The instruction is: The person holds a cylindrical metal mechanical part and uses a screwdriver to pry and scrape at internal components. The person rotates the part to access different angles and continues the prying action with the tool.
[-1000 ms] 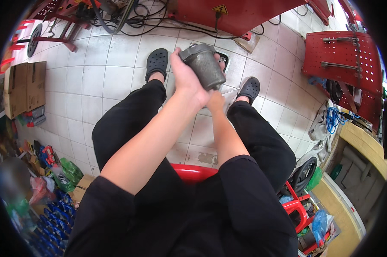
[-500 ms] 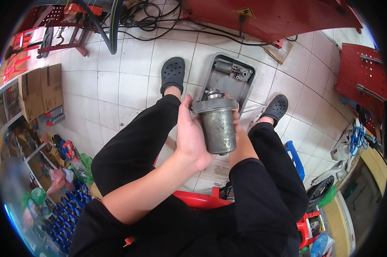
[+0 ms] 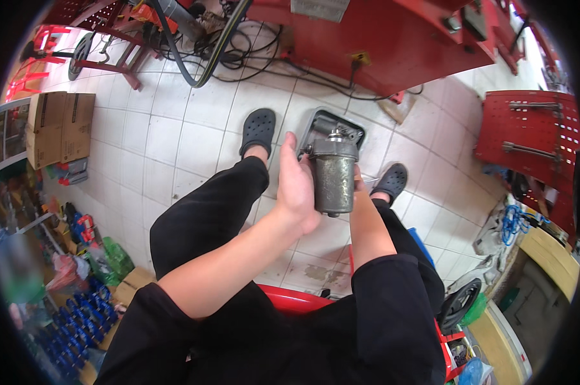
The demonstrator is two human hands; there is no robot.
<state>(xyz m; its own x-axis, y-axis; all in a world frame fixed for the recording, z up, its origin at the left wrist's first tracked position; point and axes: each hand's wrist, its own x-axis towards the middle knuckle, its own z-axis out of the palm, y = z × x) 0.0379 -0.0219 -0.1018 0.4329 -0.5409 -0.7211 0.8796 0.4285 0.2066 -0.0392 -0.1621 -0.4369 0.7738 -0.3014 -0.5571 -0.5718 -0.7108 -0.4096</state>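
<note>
A grey, worn metal cylinder (image 3: 333, 183), motor-like, stands upright between my hands, flange and small shaft uppermost. My left hand (image 3: 295, 183) is at its left side, palm inward and fingers stretched out; whether it touches cannot be told. My right hand (image 3: 360, 186) grips the cylinder from the right and behind, partly hidden by it. Beyond, on the floor between my shoes, lies a grey tray (image 3: 360, 136) with metal parts, partly covered by the cylinder.
A red machine (image 3: 392, 45) with cables is ahead. A red perforated panel (image 3: 514, 128) with metal bars is at right, cardboard boxes (image 3: 56, 128) at left. A red seat (image 3: 287, 299) is beneath me; bags and clutter line both sides.
The cylinder has gone from tilted, a second ago, to upright; it rose slightly from half a second ago. My left hand has straightened its fingers along the side.
</note>
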